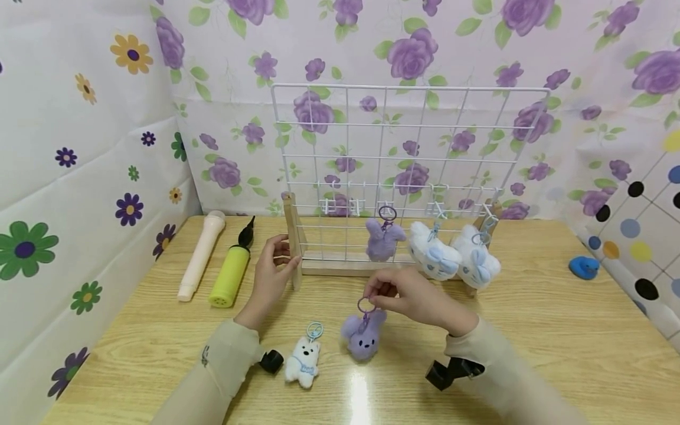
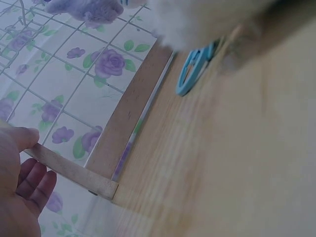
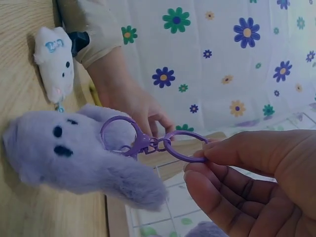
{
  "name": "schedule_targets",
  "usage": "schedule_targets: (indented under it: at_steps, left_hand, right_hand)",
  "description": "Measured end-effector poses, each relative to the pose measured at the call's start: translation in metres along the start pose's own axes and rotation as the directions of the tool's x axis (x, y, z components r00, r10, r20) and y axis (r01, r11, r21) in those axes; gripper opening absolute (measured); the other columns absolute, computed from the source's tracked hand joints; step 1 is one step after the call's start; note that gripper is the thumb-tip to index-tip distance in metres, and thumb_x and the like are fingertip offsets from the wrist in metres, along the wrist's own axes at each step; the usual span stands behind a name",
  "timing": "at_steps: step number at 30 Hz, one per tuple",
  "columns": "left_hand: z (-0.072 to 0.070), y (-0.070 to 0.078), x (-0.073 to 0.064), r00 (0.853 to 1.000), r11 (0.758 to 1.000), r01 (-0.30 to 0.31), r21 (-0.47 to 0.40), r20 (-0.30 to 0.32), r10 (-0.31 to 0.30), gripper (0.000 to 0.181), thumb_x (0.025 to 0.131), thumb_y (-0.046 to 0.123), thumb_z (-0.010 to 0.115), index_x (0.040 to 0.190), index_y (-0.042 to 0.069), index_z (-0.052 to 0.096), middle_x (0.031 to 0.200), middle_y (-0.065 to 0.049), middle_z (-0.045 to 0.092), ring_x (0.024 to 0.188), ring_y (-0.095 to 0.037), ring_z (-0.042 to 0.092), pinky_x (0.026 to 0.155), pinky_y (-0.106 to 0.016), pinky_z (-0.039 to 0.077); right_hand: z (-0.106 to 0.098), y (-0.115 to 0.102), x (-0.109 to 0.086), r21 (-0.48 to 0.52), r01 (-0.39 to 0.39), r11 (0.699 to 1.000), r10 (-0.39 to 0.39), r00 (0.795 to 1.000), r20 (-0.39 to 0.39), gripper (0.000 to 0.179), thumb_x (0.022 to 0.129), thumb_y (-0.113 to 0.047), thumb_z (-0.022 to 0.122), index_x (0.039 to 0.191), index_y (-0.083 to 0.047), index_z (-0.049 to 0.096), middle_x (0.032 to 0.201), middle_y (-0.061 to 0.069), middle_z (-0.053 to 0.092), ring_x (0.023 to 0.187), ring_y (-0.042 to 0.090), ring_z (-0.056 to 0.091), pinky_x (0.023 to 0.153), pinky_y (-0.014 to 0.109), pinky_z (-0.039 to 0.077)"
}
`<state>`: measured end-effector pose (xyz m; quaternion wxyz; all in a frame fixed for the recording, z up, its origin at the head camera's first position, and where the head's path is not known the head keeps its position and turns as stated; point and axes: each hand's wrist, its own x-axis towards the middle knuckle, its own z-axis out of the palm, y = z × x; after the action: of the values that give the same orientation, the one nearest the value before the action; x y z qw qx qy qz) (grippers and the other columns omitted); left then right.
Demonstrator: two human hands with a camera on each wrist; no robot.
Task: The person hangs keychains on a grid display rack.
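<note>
One black-eyed lilac plush keychain (image 1: 363, 342): I see it hanging from a purple metal ring (image 3: 173, 154) in front of the rack, toward the tabletop's front edge; whether it touches the wood I cannot tell. Right hand (image 1: 411, 295): thumb and forefinger pinch that ring. Left hand (image 1: 273, 274): thumb and fingers bent round the wooden end post (image 1: 293, 242) of a white wire grid rack (image 1: 347, 158), which stands along the tabletop's (image 1: 558, 330) back edge. On the rack I count three pieces: one lilac plush toy (image 1: 383, 242), turned face away, and, side by side to its right, two white-and-light-blue plush toys (image 1: 432, 251). One white plush bear keychain (image 1: 303, 360) with a light-blue ring lies left of the held piece. Near the back left corner I list a pale pink round-headed stick (image 1: 200, 257) and a yellow-green cylindrical pump (image 1: 231, 274) with a black nozzle; near the right edge, one small blue toy duck (image 1: 584, 267).
</note>
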<state>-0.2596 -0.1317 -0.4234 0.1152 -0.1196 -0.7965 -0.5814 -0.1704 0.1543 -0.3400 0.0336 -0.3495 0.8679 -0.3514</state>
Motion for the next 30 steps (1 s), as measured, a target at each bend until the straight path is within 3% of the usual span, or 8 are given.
schedule_targets:
  at_steps: [9,30]
  left_hand:
    - [0.001,0.002,-0.001,1.0,1.0,-0.016,0.009,-0.009,0.016,0.051,0.091,0.007,0.064,0.137,0.005,0.041,0.121,-0.017,0.054,0.108,-0.028,0.056,0.093,-0.041,0.049]
    - [0.001,0.002,-0.001,0.999,0.999,-0.037,0.024,-0.016,0.038,0.049,0.091,0.005,0.064,0.135,0.002,0.042,0.119,-0.02,0.054,0.106,-0.03,0.057,0.092,-0.043,0.05]
  right_hand:
    - [-0.023,-0.015,0.009,-0.023,-0.023,0.999,0.023,1.0,-0.004,0.008,0.093,-0.009,0.063,0.098,-0.013,0.067,0.088,-0.002,0.068,0.075,0.002,0.06,0.065,0.022,0.053]
    - [-0.058,-0.04,0.042,-0.111,-0.014,0.994,0.002,0.993,-0.115,0.006,0.092,-0.008,0.063,0.096,-0.009,0.067,0.087,0.003,0.068,0.073,0.011,0.06,0.065,0.023,0.051]
